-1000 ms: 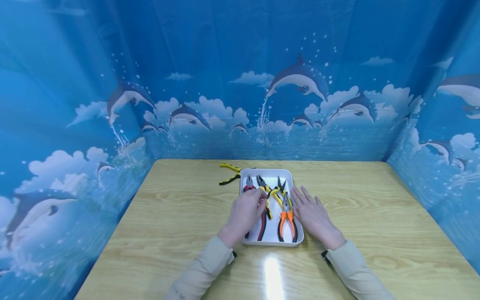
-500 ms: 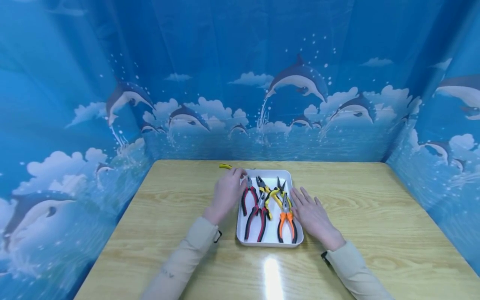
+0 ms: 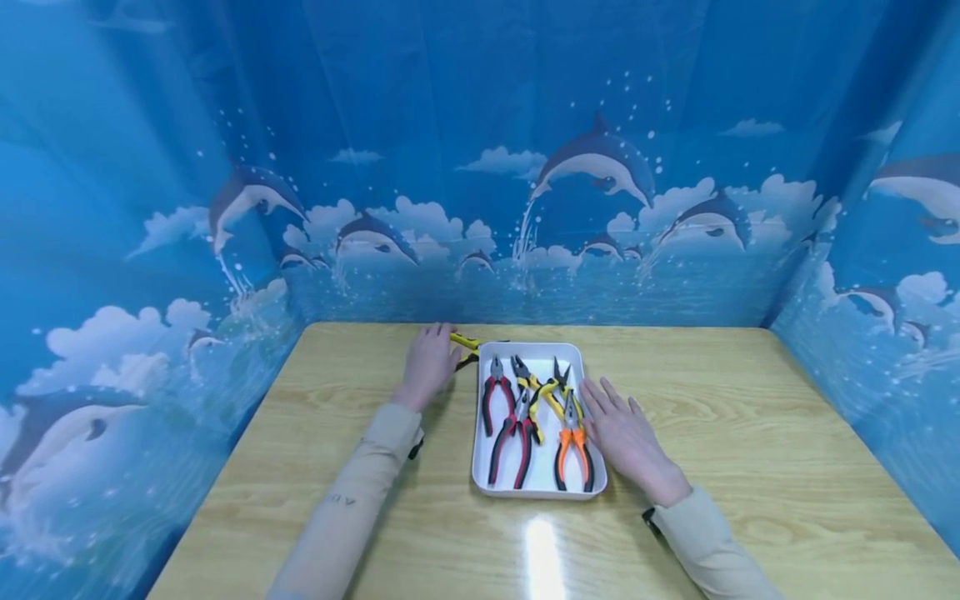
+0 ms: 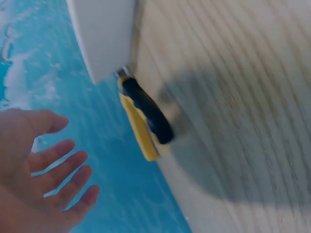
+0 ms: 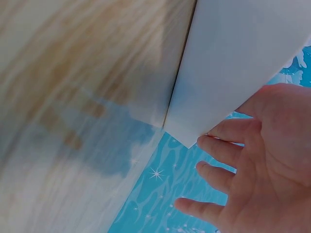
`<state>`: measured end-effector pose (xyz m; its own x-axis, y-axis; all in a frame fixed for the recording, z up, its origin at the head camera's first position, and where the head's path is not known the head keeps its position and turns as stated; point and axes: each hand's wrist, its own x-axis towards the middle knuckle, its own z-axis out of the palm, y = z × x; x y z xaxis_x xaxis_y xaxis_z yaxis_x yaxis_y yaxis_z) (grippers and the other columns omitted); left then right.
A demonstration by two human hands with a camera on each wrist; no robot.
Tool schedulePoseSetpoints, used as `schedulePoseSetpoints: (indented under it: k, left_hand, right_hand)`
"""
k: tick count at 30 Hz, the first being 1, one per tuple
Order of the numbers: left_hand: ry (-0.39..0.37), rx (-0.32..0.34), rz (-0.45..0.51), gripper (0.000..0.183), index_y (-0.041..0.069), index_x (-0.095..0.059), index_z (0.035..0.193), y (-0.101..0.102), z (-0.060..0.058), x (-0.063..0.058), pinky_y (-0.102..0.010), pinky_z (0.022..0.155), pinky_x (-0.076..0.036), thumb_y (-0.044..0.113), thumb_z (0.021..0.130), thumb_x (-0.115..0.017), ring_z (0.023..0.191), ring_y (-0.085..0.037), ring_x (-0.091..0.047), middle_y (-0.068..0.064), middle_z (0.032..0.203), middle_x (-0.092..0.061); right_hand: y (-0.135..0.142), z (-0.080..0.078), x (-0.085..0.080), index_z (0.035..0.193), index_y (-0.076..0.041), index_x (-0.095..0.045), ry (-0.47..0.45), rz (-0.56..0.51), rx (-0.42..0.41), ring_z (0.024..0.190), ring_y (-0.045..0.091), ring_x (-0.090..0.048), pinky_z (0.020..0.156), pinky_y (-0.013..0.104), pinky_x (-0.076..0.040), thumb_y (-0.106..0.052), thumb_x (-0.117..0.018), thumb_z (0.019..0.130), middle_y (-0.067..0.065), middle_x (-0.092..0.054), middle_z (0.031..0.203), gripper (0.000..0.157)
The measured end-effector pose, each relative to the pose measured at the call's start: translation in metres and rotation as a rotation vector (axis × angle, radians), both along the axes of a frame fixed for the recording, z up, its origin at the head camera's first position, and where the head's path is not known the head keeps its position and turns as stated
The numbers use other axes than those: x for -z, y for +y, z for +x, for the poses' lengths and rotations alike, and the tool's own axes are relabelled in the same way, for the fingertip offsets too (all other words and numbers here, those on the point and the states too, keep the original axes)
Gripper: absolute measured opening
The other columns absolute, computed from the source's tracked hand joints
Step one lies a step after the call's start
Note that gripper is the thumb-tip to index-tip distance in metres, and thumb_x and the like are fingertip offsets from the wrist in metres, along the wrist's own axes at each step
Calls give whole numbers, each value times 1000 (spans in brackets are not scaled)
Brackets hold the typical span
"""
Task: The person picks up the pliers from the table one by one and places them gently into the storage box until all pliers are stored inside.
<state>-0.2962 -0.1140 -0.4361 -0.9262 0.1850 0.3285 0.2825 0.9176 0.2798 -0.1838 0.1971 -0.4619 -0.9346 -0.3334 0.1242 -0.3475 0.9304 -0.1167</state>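
Observation:
A white tray [image 3: 540, 493] holds several pliers: red-and-black pliers [image 3: 488, 407], larger red-and-black pliers [image 3: 527, 450], orange-and-black pliers [image 3: 563, 454] and overlapping yellow-and-black ones. Outside its far left corner lie another pair of yellow-and-black pliers [image 4: 150, 114], handles spread, the head hidden at the tray. My left hand [image 3: 430, 364] is just left of these handles; in the left wrist view its fingers are loosely bent, with nothing in them and a gap to the pliers. Fingers fairly straight, my right hand [image 3: 624, 429] rests against the tray's right wall [image 5: 228, 63].
The wooden table [image 3: 750, 433] extends to both sides of the tray. Behind it and at its sides hangs a blue curtain [image 3: 480, 167] printed with dolphins. The table's back edge runs close behind the left hand.
My left hand has moved from above the tray's left pliers leftward and away, past the tray rim to beside the outlying pliers. The right hand stays at the tray's right side.

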Motion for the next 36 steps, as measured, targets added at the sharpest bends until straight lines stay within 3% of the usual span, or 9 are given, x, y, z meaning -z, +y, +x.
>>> schedulePoseSetpoints:
  k: [9, 18, 21, 29, 36]
  left_hand:
    - [-192, 61, -130, 50, -1, -53, 141, -3, -28, 14, -55, 107, -45, 27, 102, -64, 131, -40, -50, -21, 141, -55]
    - [-368, 83, -202, 58, 7, -41, 154, -1, -46, 27, -62, 119, -26, 30, 103, -60, 149, -39, -29, -16, 162, -34]
    - [-367, 81, -211, 58, 9, -42, 153, 0, -49, 30, -65, 118, -24, 31, 103, -61, 149, -39, -29, -15, 161, -35]
    - [-349, 38, -192, 57, 9, -48, 149, 0, -41, 24, -65, 118, -26, 36, 101, -64, 145, -38, -36, -16, 155, -44]
    - [-349, -42, -214, 64, 3, -48, 146, 3, -36, 25, -59, 113, -36, 43, 98, -65, 136, -40, -45, -23, 147, -48]
  right_hand:
    - [0, 0, 1, 154, 0, -36, -10, -4, 9, 149, 43, -27, 113, 70, -28, -24, -52, 106, 18, -35, 160, 57]
    - [0, -2, 2, 155, 0, -37, 0, -6, 7, 149, 42, -28, 114, 69, -28, -25, -53, 106, 17, -35, 161, 57]
    - [1, -2, 2, 154, 0, -37, -3, -1, 11, 149, 42, -28, 114, 68, -29, -25, -53, 106, 18, -35, 160, 57]
    - [0, -1, 1, 154, 0, -37, 9, 9, 7, 149, 41, -29, 113, 68, -30, -25, -54, 105, 18, -35, 160, 57]
    - [1, -1, 2, 154, 0, -37, 7, 1, 6, 149, 42, -29, 114, 68, -29, -25, -54, 106, 18, -35, 160, 57]
